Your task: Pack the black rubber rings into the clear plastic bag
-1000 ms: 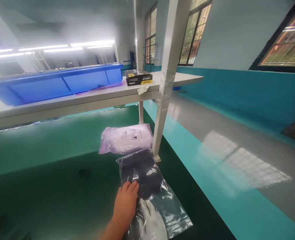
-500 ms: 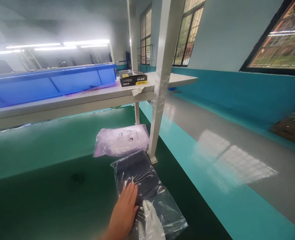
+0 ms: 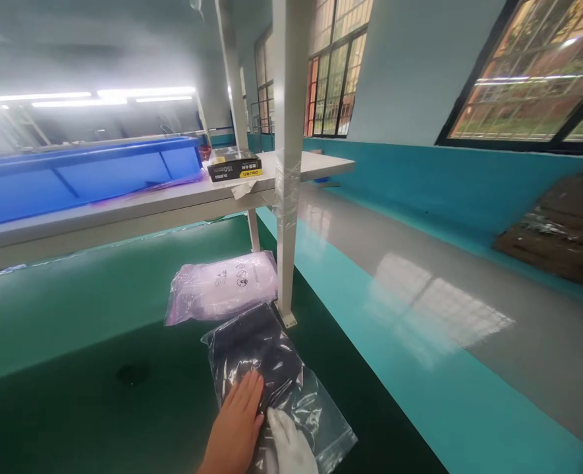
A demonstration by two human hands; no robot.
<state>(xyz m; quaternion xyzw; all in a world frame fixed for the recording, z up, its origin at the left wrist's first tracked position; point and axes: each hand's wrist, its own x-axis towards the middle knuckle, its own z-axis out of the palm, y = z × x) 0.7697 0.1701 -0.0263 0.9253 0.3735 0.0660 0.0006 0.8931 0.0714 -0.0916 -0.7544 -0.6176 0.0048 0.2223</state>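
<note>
A clear plastic bag (image 3: 321, 408) with a dark, flat, folded item (image 3: 256, 342) inside lies on the green surface below the bench. My left hand (image 3: 236, 418) is bare and rests flat on the bag, fingers stretched out over the dark item. Beside it, my right hand (image 3: 291, 441) wears a white glove and touches the bag with its fingers extended. Farther back, a pinkish plastic bag (image 3: 226, 289) printed with black symbols lies near the bench post.
A white post (image 3: 286, 243) rises just beyond the bag. On the white bench (image 3: 138, 210) stand a blue bin (image 3: 88, 171) and a black-and-yellow box (image 3: 234, 168). Brown cardboard (image 3: 562, 230) leans by the wall on the right, below barred windows.
The view has turned slightly to the right, so everything appears farther left. Both hands remain on the clear bag, with little movement against it.
</note>
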